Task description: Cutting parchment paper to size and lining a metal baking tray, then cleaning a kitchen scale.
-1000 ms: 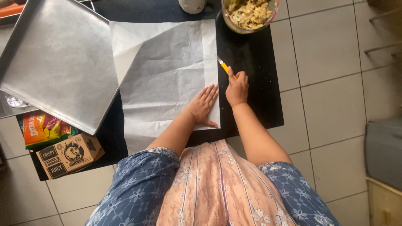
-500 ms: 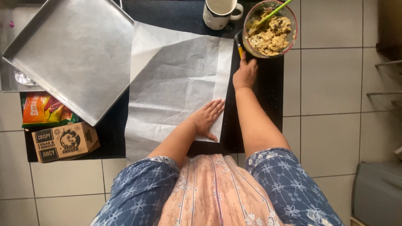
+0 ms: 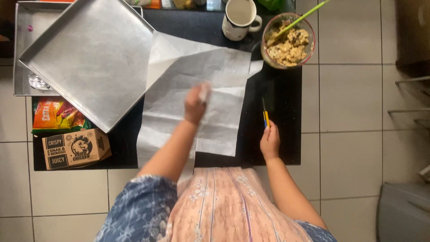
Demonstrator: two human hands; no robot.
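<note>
- Head view: left hand (image 3: pixel 196 104) blurred, pinching a fold of the paper (image 3: pixel 197 80) that lies mid-table (image 3: pixel 282 148), lifting it a little.
- Right hand (image 3: pixel 270 142) closed round a yellow-blue knife (image 3: pixel 265 117), flat on the table right of the paper, apart from it.
- Tray (image 3: pixel 89 58) overlaps the paper's left edge.
- Bowl (image 3: pixel 289 42) of dough and mug (image 3: pixel 239 19) at far edge.
- Carton (image 3: pixel 75 148) and snack bag (image 3: pixel 56 115) at left.

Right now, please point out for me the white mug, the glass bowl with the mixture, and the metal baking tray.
white mug (image 3: pixel 236 28): head view, on its outer side wall.
glass bowl (image 3: pixel 309 48): head view, on its right rim.
metal baking tray (image 3: pixel 89 58): head view, on its bare flat bottom.
</note>
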